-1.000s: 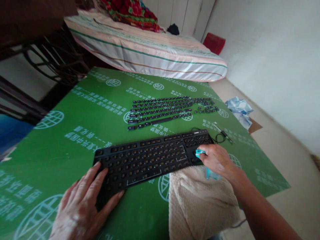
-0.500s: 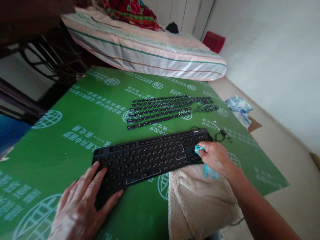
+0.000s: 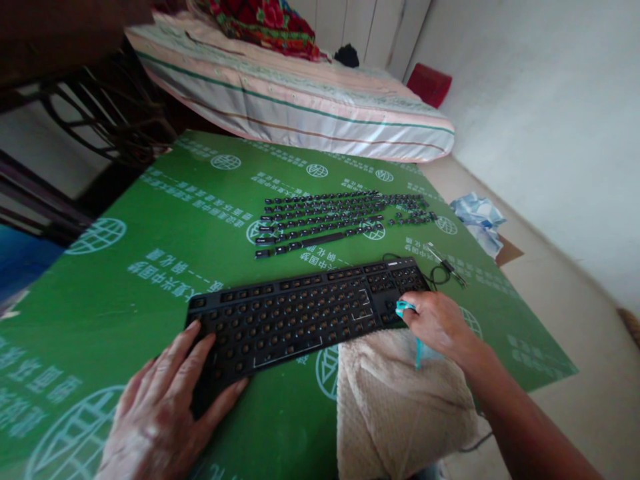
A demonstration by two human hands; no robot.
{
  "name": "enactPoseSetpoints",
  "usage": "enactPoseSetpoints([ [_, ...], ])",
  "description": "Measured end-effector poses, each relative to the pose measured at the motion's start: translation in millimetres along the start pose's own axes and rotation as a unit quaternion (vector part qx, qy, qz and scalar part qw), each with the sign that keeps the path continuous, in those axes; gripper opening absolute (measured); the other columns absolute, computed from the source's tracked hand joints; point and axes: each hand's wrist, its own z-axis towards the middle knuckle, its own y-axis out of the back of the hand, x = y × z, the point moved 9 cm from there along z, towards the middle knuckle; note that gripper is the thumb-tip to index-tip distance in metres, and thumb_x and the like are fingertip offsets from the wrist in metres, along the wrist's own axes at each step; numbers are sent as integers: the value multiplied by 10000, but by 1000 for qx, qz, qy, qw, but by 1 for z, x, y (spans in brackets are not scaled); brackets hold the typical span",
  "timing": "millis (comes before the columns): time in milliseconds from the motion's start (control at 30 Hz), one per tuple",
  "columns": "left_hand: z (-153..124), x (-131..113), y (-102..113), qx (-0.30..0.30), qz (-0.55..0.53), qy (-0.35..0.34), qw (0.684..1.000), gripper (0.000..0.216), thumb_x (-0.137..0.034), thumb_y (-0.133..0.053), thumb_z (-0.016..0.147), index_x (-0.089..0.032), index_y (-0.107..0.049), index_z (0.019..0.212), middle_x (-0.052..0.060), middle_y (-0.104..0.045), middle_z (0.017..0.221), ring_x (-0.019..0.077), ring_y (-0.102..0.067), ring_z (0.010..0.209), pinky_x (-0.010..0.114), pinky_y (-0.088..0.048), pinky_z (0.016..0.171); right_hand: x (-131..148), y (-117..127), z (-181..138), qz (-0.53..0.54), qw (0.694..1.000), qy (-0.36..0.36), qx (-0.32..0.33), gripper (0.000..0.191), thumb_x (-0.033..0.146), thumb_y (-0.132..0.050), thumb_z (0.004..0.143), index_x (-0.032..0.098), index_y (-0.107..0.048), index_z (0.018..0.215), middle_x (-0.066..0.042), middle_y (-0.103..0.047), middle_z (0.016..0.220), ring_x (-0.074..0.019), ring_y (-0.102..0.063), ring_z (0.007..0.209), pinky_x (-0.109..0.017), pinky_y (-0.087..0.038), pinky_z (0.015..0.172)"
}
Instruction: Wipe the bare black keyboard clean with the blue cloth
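A black keyboard [image 3: 300,313] with its keycaps off lies slantwise on the green board. My left hand [image 3: 160,400] rests at its left end, fingers spread over the corner and the thumb along the front edge. Over the keyboard's right part, my right hand [image 3: 437,323] is closed around a small teal tool [image 3: 406,307]. Another teal part of it shows below the hand; its exact kind is hard to make out. Beyond the keyboard, the removed black keycaps [image 3: 320,220] are laid out in rows. A beige cloth [image 3: 395,407] lies under the right forearm, touching the keyboard's front edge.
The green board [image 3: 165,220] has printed globes and lettering. A coiled black cable and a thin metal-and-black tool [image 3: 447,265] lie right of the keyboard. Behind stands a bed [image 3: 300,100]; a blue-white crumpled sheet [image 3: 479,217] is on the floor at right.
My right hand, with the teal tool in it, has shifted slightly right and nearer to me over the keyboard's right part. My left hand stays in place.
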Motion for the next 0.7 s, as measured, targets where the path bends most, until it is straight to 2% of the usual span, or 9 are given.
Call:
enactPoseSetpoints([
  [100, 0, 0, -1, -3, 0, -1, 1000, 651, -567, -306, 854, -148, -398, 1343, 162, -422, 1430, 343, -504, 1203, 511, -373, 1029, 0, -2, -4, 23, 1000, 9, -2, 261, 187, -483, 803, 243, -721, 896, -33, -740, 815, -169, -651, 740, -243, -367, 615],
  [267, -1, 0, 0, -3, 11, -9, 1000, 647, -571, -290, 864, -141, -404, 1334, 168, -427, 1423, 336, -509, 1194, 504, -377, 1023, 5, 0, -4, 23, 999, 16, -23, 296, 190, -469, 814, 236, -711, 979, -51, -738, 940, -181, -658, 833, -247, -389, 665],
  [400, -2, -2, 1, -8, 19, -19, 1000, 646, -576, -274, 867, -136, -407, 1321, 175, -440, 1409, 338, -517, 1183, 503, -401, 994, 9, -3, -6, 11, 1000, 23, -4, 288, 186, -473, 805, 232, -717, 951, -58, -741, 900, -184, -661, 815, -250, -384, 655],
  [700, -3, 0, 0, -5, 14, -13, 1000, 633, -559, -303, 861, -157, -377, 1344, 168, -426, 1425, 329, -504, 1200, 493, -378, 1015, 22, -1, -2, 9, 999, 30, -5, 247, 184, -486, 799, 215, -719, 873, -75, -741, 845, -188, -661, 786, -254, -377, 658],
])
